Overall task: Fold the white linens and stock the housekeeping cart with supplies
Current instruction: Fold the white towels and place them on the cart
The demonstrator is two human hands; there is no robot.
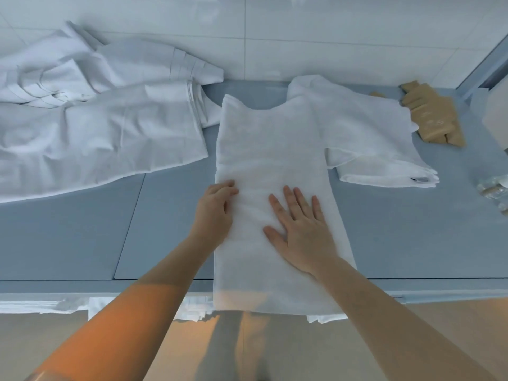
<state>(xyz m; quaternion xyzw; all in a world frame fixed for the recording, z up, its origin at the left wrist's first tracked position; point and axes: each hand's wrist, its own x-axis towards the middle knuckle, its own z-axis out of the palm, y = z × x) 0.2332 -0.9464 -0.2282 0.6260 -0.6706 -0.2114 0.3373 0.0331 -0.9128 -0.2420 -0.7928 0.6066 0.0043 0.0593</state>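
A long white towel (270,149), folded into a narrow strip, lies lengthwise on the grey-blue tabletop (82,232) and hangs over the near edge. My right hand (302,229) lies flat on it with fingers spread, pressing the cloth down. At the towel's left edge my left hand (215,213) touches the fold, its fingers bent over the border. A second white towel (365,133) lies partly folded just to the right, overlapped by the strip. Rumpled white sheets (96,114) cover the table's left part.
Tan paper packets (434,116) lie at the back right beside a white box (496,116). Clear plastic bottles (494,188) show at the right edge. A white tiled wall (275,28) backs the table. More white linen (192,309) sits on a shelf below the near edge.
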